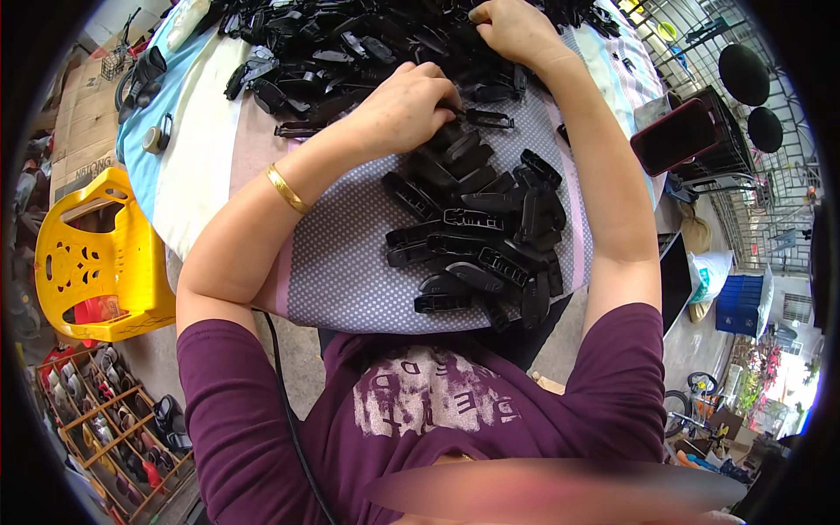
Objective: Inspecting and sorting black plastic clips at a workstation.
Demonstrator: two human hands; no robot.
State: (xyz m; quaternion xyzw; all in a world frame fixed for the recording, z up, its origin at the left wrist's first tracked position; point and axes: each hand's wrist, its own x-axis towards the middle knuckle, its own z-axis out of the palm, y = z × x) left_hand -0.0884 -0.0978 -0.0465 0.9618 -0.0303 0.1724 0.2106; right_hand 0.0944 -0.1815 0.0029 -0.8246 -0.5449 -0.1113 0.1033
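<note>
Black plastic pieces, long and slightly curved, lie in a large heap [341, 57] at the far side of the cloth-covered table. A smaller pile [481, 236] of such pieces lies nearer to me; some show ribbed, hollow undersides. My left hand [407, 109], its wrist in a gold bracelet [288, 188], is between the heap and the pile. Its fingers are curled in against dark pieces, and what they hold is hidden. Farther away, my right hand [516, 31] bends over the heap's right part with fingers drawn together; what is in them cannot be made out.
The table wears a patchwork cloth [337, 254] with a dotted grey panel. A yellow plastic chair [105, 262] stands left, above a shoe rack [114, 429]. At the right are a dark-screened phone [674, 137] and a wire grid [787, 131]. A black cable [282, 385] hangs beside my left side.
</note>
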